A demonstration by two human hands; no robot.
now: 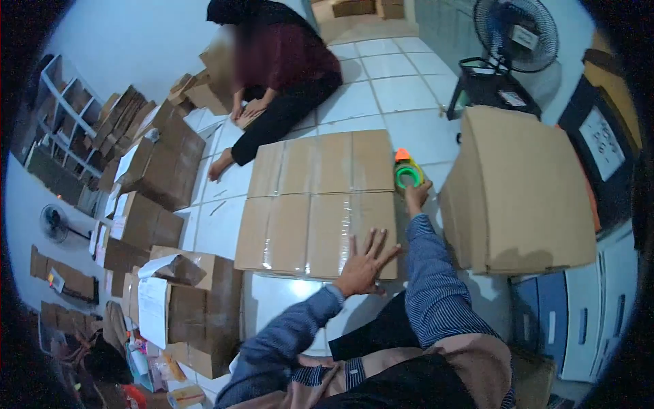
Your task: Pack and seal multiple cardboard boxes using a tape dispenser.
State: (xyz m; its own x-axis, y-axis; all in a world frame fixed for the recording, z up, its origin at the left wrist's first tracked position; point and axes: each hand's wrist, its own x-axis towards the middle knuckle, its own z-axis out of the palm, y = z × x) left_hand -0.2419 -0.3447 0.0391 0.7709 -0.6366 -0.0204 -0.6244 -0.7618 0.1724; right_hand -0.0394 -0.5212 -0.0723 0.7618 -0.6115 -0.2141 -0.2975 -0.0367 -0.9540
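A large cardboard box [286,225] sits on the floor in front of me, with several bands of clear packing tape running across its top. My left hand [361,267] lies flat on the near right corner of that top, fingers spread. At the box's right side, my right hand [418,193] grips a tape dispenser [409,176] with a green core, a yellow frame and an orange tip. The underside of the box is hidden.
A tall cardboard box [531,204] stands close on my right, before blue and white drawers [557,322]. Cartons with papers on them [189,307] line the left. Beyond the box a person [286,66] sits on the tiled floor. A fan [516,33] stands at the back right.
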